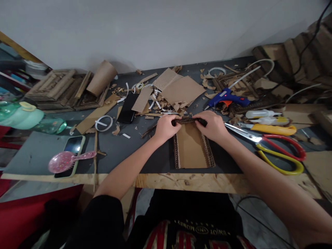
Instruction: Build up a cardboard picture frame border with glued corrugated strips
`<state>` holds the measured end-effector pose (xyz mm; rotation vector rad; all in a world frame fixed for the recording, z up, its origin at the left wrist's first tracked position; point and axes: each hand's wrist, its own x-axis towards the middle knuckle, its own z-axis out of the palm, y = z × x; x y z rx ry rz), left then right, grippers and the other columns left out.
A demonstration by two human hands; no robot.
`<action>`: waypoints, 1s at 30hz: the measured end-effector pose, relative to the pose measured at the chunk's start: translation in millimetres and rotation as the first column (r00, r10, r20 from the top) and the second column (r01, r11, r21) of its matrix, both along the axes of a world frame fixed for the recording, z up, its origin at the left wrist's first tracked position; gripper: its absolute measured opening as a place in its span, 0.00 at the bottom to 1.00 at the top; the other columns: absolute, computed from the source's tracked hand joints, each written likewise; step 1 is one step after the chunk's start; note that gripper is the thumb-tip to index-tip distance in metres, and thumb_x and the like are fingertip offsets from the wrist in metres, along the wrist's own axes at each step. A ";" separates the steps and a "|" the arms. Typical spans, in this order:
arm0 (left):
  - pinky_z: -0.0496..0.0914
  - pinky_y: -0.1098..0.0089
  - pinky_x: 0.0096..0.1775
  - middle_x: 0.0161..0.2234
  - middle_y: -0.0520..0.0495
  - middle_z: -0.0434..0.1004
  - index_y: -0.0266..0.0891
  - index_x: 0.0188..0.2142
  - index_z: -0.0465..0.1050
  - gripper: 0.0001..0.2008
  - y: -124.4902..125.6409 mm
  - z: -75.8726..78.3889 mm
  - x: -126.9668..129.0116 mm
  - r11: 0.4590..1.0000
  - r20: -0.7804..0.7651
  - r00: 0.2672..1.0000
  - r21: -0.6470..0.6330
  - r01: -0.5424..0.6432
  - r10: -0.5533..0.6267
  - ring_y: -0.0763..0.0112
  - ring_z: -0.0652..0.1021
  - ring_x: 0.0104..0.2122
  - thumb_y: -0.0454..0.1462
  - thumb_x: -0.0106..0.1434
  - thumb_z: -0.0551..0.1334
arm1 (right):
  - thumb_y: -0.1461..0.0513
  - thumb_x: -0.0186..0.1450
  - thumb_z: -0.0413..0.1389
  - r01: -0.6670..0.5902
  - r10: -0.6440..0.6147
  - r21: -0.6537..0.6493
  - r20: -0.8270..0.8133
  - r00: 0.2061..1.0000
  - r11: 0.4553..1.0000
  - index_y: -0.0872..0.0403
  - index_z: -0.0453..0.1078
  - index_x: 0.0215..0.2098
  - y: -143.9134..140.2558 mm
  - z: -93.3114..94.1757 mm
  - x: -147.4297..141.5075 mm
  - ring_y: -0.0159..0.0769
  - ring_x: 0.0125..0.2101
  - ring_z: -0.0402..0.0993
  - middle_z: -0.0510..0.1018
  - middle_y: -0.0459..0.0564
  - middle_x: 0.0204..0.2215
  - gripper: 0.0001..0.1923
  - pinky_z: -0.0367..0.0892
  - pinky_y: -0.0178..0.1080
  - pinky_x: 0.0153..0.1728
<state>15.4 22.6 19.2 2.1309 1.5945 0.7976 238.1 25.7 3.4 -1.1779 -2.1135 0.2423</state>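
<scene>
Centre of frame: left hand (166,127) and right hand (213,126), fingers pinching corrugated strip (189,121) onto cardboard panel (191,147)'s top edge; best pressed evenly, flush with side strips.

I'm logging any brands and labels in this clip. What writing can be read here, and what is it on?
"ENJOY MONKEY", seen upside down: a white print on the person's black garment at the bottom edge; the small middle word is too blurred to read.
The glue bottles right of the right hand: no label text readable.
The phone under the pink hairbrush: screen glare only, nothing legible.
Nothing else carries readable text.
</scene>
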 end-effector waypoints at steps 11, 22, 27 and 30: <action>0.76 0.59 0.51 0.41 0.46 0.85 0.40 0.41 0.81 0.14 3.4 -2.4 -4.5 0.998 0.003 0.998 -0.005 0.062 -0.062 0.61 0.82 0.44 0.28 0.55 0.65 | 0.65 0.64 0.54 -0.010 0.010 -0.007 0.029 1.000 1.000 0.54 0.79 0.45 -1.3 -0.1 1.3 0.44 0.43 0.82 0.85 0.53 0.42 0.15 0.77 0.47 0.46; 0.75 0.59 0.49 0.40 0.46 0.85 0.39 0.39 0.81 0.10 3.7 -2.2 -3.1 0.996 -0.004 0.996 0.010 0.093 -0.092 0.59 0.82 0.43 0.33 0.56 0.68 | 0.58 0.66 0.59 0.009 -0.010 0.022 0.047 0.999 1.000 0.53 0.80 0.46 -1.9 0.1 0.0 0.46 0.42 0.81 0.85 0.53 0.41 0.14 0.76 0.48 0.44; 0.75 0.58 0.47 0.39 0.45 0.84 0.40 0.39 0.81 0.09 1.9 -2.8 0.6 0.996 -0.043 0.996 0.012 0.083 -0.082 0.57 0.82 0.43 0.39 0.58 0.71 | 0.58 0.66 0.58 0.000 -0.004 0.048 0.066 0.998 0.999 0.54 0.81 0.45 -0.7 -0.7 -0.5 0.45 0.40 0.81 0.85 0.54 0.39 0.14 0.76 0.46 0.42; 0.74 0.58 0.47 0.39 0.45 0.85 0.41 0.37 0.82 0.06 0.6 -3.6 3.4 0.998 -0.030 0.998 0.015 0.056 -0.056 0.57 0.82 0.43 0.38 0.59 0.71 | 0.58 0.67 0.58 -0.013 0.010 0.052 0.065 0.998 0.999 0.53 0.82 0.41 -0.3 0.5 -1.0 0.44 0.39 0.81 0.85 0.54 0.37 0.12 0.76 0.46 0.42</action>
